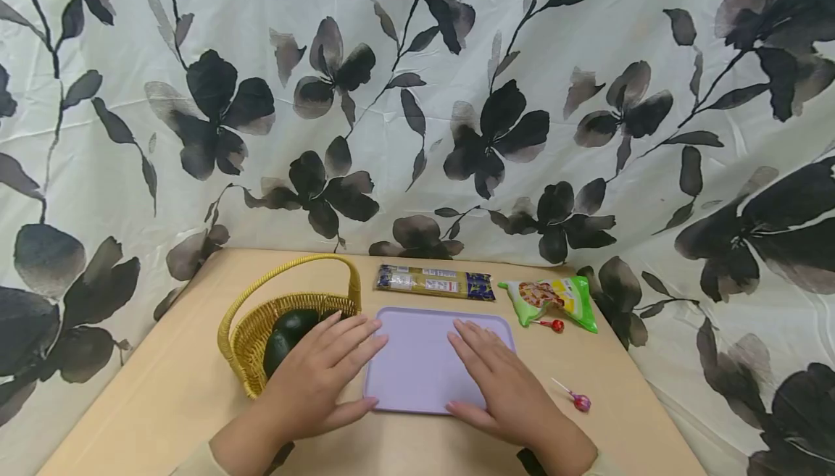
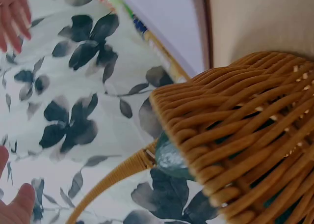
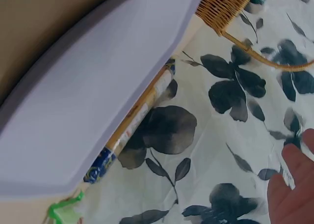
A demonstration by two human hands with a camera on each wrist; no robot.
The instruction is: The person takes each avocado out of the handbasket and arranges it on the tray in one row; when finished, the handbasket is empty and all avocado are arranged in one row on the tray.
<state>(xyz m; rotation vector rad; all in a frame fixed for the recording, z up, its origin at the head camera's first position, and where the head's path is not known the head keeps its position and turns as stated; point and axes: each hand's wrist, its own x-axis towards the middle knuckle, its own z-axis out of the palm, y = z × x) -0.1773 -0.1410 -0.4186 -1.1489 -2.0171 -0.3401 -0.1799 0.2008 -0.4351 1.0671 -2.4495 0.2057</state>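
Note:
My left hand (image 1: 326,367) is held with its fingers straight, between a yellow wicker basket (image 1: 251,338) and a lilac tray (image 1: 420,367). It hides part of the basket, where dark green, smooth, avocado-like fruits (image 1: 293,325) lie. Over the tray's right side is my right hand (image 1: 499,385), its fingers also extended and holding nothing. Whether either hand touches the tray is unclear. In the left wrist view the basket's woven side (image 2: 245,121) looms close, with the tray (image 2: 171,22) behind. The right wrist view has the tray (image 3: 98,86) in front and right-hand fingers (image 3: 294,180) at its edge.
Behind the tray lies a long, flat gold-and-blue packet (image 1: 430,282). To its right is a green-and-white snack bag (image 1: 554,298) with a red lollipop (image 1: 556,326) beside it. Another lollipop (image 1: 580,402) lies nearer, right of the right hand. A floral cloth (image 1: 417,135) hangs behind the table.

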